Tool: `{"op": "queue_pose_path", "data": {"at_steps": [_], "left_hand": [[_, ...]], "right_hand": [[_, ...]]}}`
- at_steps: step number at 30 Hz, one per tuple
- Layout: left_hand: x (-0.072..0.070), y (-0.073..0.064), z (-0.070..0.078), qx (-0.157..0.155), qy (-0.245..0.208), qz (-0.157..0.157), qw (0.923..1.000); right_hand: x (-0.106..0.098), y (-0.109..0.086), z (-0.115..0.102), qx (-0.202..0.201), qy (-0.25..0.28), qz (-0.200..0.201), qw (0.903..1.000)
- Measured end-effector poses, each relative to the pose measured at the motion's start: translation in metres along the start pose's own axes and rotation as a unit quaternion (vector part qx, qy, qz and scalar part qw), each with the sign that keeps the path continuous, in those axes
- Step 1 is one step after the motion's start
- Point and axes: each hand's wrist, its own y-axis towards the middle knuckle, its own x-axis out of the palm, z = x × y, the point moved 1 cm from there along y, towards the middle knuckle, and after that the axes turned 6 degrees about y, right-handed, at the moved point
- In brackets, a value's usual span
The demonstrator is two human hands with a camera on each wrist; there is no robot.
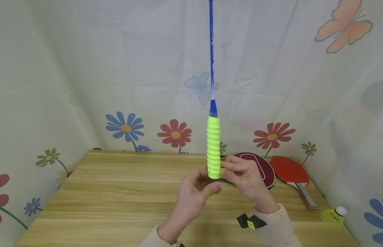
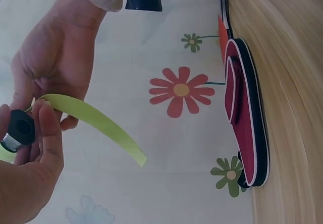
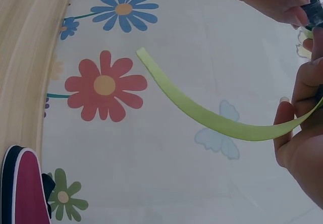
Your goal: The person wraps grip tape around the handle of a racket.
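Observation:
A badminton racket (image 1: 212,68) stands upright in the air, its handle downward and its head out of the picture above. Ridged neon-yellow grip tape (image 1: 213,147) is wound round the handle. My left hand (image 1: 192,195) holds the dark butt end between thumb and fingers; that octagonal butt cap (image 2: 21,127) shows in the left wrist view. At the lower right of the handle, my right hand (image 1: 245,175) pinches the tape where it leaves the winding. From there a loose tape tail (image 3: 217,123) hangs in a curve.
Behind the hands on the wooden table (image 1: 132,192) lies a dark red paddle case (image 2: 247,118). To its right are a red table tennis paddle (image 1: 290,169) and a yellow shuttlecock (image 1: 333,216) near the table's right edge. A flowered curtain (image 1: 148,68) surrounds the table.

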Motion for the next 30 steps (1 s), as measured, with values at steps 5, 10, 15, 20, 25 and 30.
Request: {"op": "queue_pose_path", "data": {"at_steps": [5,10,15,20,25,30], "left_hand": [[-0.0015,-0.0014,-0.0011,0.014,-0.001,-0.014,0.9998],[-0.0035,-0.0035,-0.0025,0.018,0.002,-0.017,0.9997],[-0.0046,-0.0048,-0.0027,0.027,-0.002,-0.026,0.9993],[-0.0034,-0.0054,-0.0035,0.031,-0.035,-0.046,0.9978],[-0.0027,-0.0066,-0.0043,0.024,-0.051,-0.061,0.9965],[-0.003,-0.0072,-0.0045,0.015,-0.043,-0.078,0.9959]], "right_hand": [[0.0013,0.0022,0.0019,-0.004,0.015,-0.004,0.9999],[0.003,0.0025,0.0034,0.004,0.023,-0.004,0.9997],[0.0034,0.0017,0.0041,0.016,0.028,0.013,0.9994],[0.0028,0.0012,0.0073,0.021,0.062,0.021,0.9976],[0.002,0.0007,0.009,0.033,0.053,0.026,0.9977],[0.0027,0.0011,0.0085,0.045,0.023,0.019,0.9986]]}}
